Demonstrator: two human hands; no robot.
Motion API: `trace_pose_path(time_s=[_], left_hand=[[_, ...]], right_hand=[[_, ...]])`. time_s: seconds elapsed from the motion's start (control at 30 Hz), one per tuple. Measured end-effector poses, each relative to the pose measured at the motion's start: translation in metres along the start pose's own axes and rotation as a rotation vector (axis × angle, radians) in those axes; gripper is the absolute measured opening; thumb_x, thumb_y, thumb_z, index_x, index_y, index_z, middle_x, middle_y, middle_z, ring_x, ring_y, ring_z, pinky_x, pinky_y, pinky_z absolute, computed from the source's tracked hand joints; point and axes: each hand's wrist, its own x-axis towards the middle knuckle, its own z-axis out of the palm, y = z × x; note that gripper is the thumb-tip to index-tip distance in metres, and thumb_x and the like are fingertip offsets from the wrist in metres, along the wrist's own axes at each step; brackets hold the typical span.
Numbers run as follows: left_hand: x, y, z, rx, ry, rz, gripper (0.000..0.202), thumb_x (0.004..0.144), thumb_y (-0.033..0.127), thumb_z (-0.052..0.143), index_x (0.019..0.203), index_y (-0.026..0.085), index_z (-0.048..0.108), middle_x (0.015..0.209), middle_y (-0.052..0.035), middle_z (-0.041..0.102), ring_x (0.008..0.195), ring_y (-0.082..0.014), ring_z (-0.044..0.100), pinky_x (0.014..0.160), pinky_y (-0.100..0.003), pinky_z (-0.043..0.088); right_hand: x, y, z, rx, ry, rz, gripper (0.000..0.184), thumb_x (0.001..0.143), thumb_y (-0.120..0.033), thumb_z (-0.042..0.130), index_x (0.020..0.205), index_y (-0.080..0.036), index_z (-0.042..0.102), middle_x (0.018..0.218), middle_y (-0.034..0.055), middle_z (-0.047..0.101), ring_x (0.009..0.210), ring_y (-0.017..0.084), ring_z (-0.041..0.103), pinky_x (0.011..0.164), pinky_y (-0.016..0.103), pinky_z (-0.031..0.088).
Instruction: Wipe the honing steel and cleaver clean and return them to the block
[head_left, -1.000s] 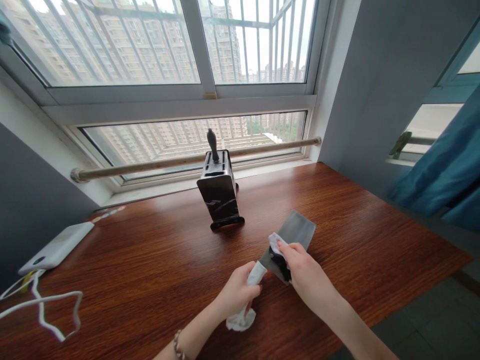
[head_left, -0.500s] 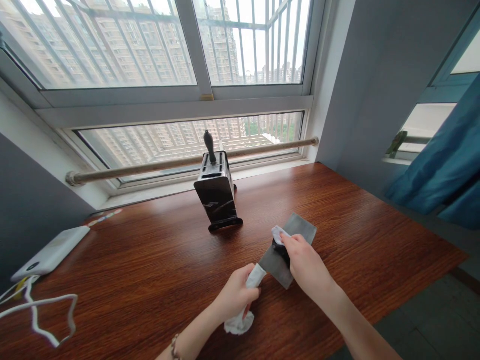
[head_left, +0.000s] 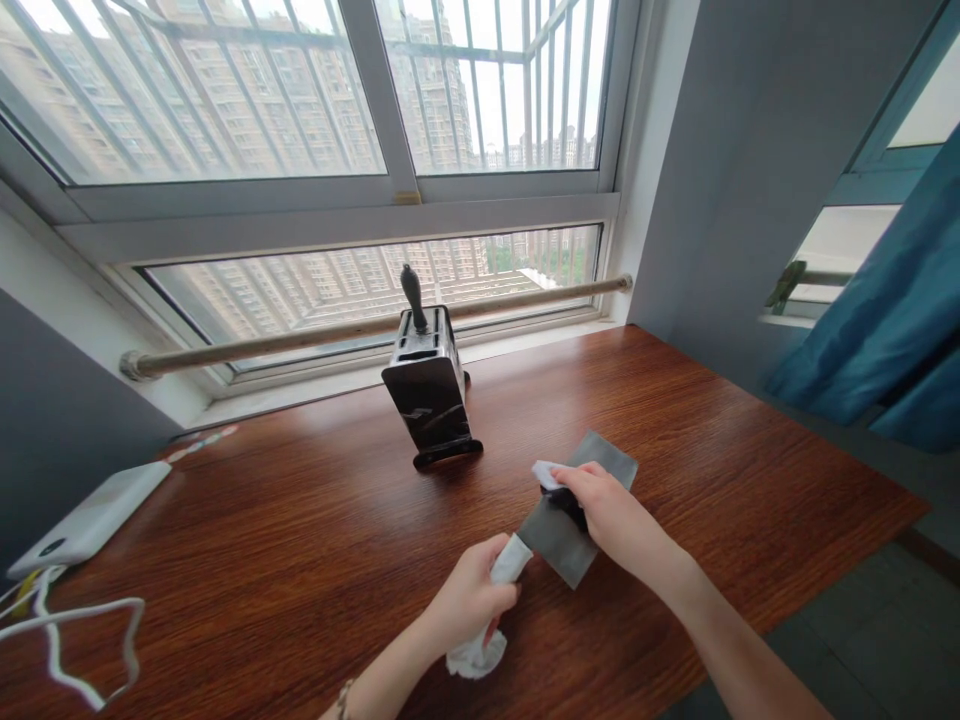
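Note:
A wide cleaver lies over the wooden table [head_left: 247, 560], its grey blade [head_left: 564, 545] pointing away to the right. My left hand [head_left: 469, 600] is closed round the cleaver's handle, which is wrapped in a white cloth [head_left: 480, 645]. My right hand [head_left: 604, 510] is closed on a small white and dark cloth [head_left: 551, 477] and presses it on the blade's flat side near its middle.
A black knife block [head_left: 430, 400] with one dark handle in it stands behind the cleaver, near the window. A white power bank [head_left: 86, 520] and white cable [head_left: 75, 650] lie at the table's left. A blue curtain [head_left: 885, 330] hangs right, past the table's edge.
My right hand and its cloth have slid a little up the blade, away from me. The left hand kept its grip on the handle.

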Motion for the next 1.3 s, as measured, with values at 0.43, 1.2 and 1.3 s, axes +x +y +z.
trace_pose_path(time_s=[0.43, 1.2, 1.3], left_hand=[[0.000, 0.002, 0.001, -0.029, -0.018, -0.015, 0.019, 0.062, 0.013, 0.046, 0.081, 0.015, 0.047, 0.058, 0.0070, 0.040, 0.033, -0.0057, 0.037, 0.026, -0.017, 0.027], [0.003, 0.002, 0.000, -0.062, 0.053, -0.042, 0.020, 0.060, 0.013, 0.044, 0.080, 0.017, 0.045, 0.054, 0.0085, 0.035, 0.029, -0.0055, 0.036, 0.024, -0.017, 0.027], [0.002, 0.002, 0.001, -0.058, 0.054, -0.039, 0.017, 0.060, 0.012, 0.044, 0.076, 0.017, 0.043, 0.054, 0.0087, 0.036, 0.029, -0.0048, 0.037, 0.025, -0.016, 0.027]], right_hand=[[0.025, 0.065, -0.009, -0.159, 0.271, 0.107, 0.048, 0.079, 0.000, 0.032, 0.121, -0.018, 0.048, 0.109, 0.0054, 0.055, 0.095, 0.018, 0.041, 0.091, 0.028, 0.034], [-0.027, 0.095, -0.038, -0.101, 0.364, 0.483, 0.027, 0.082, -0.015, 0.036, 0.103, -0.013, 0.054, 0.086, 0.0100, 0.059, 0.083, 0.022, 0.055, 0.074, 0.031, 0.041], [-0.025, 0.075, -0.044, -0.104, 0.587, 0.241, 0.028, 0.084, -0.017, 0.037, 0.107, -0.015, 0.052, 0.097, 0.0105, 0.056, 0.093, 0.021, 0.051, 0.084, 0.034, 0.040]])
